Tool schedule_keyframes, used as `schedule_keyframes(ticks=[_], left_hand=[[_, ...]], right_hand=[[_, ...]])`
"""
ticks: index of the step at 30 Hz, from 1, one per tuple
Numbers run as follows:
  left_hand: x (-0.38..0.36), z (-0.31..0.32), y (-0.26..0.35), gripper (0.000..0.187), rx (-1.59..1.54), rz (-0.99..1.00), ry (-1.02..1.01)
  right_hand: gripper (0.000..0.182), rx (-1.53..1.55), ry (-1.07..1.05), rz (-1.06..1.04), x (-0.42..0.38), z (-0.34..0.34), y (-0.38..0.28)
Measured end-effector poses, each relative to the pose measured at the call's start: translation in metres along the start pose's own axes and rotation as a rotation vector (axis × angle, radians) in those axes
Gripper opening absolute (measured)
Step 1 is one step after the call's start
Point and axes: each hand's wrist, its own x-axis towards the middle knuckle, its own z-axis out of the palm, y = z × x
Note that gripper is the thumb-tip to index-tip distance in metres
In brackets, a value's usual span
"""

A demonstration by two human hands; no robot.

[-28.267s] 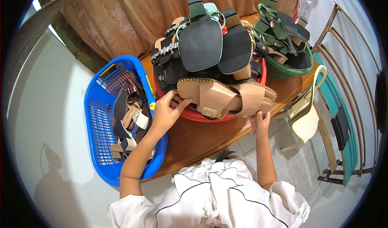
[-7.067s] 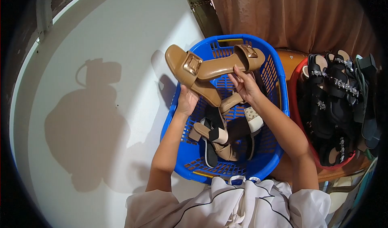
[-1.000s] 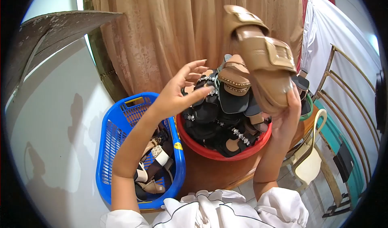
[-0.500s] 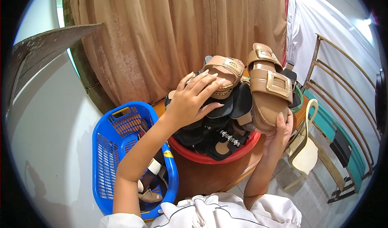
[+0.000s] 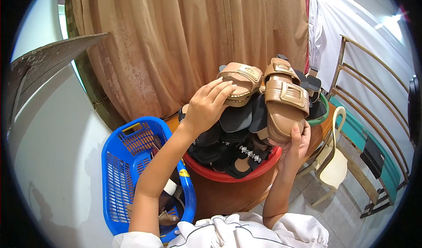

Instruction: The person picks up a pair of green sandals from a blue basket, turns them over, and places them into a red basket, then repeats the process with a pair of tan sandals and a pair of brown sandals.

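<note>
My right hand [image 5: 300, 141] grips a pair of tan slide sandals [image 5: 283, 124] at the sole end, with large buckles on their wide straps. They are tilted up over the right side of a shoe pile. On top of the pile, my left hand [image 5: 205, 105] has its fingers curled over a tan sandal [image 5: 247, 72] with a gold-trimmed sole and a plate on its strap; the left thumb is hidden. Below lie black shoes [image 5: 235, 118], several with soles showing, and a black sandal with a jewelled strap [image 5: 249, 153]. A red basin [image 5: 228, 177] holds the pile.
At my left stands a blue plastic basket [image 5: 190, 195] with shoes inside. Behind the sandals at right is a green basin [image 5: 324, 111] with black footwear. The wooden table [image 5: 211, 204] carries the basins. A cream chair [image 5: 332, 174], metal rack [image 5: 373, 85] and curtain [image 5: 176, 37] stand around.
My left fingers went from spread over the tan sandal to closer together around its near edge. The right hand has shifted the buckled pair slightly left and down.
</note>
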Motion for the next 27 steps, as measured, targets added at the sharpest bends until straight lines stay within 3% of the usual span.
schedule_keyframes(ticks=[10, 18, 27], left_hand=[[-0.001, 0.003, -0.003, 0.041, 0.014, -0.012, 0.179], [0.005, -0.034, -0.009, 0.041, 0.154, -0.014, 0.358], [-0.063, -0.063, -0.014, 0.036, 0.454, 0.03, 0.204]], right_hand=[[0.046, 0.03, 0.022, -0.012, 0.0, 0.006, 0.004], [0.045, -0.005, 0.015, -0.005, 0.007, 0.007, 0.004], [0.036, -0.035, -0.139, 0.135, 0.035, -0.001, 0.005]])
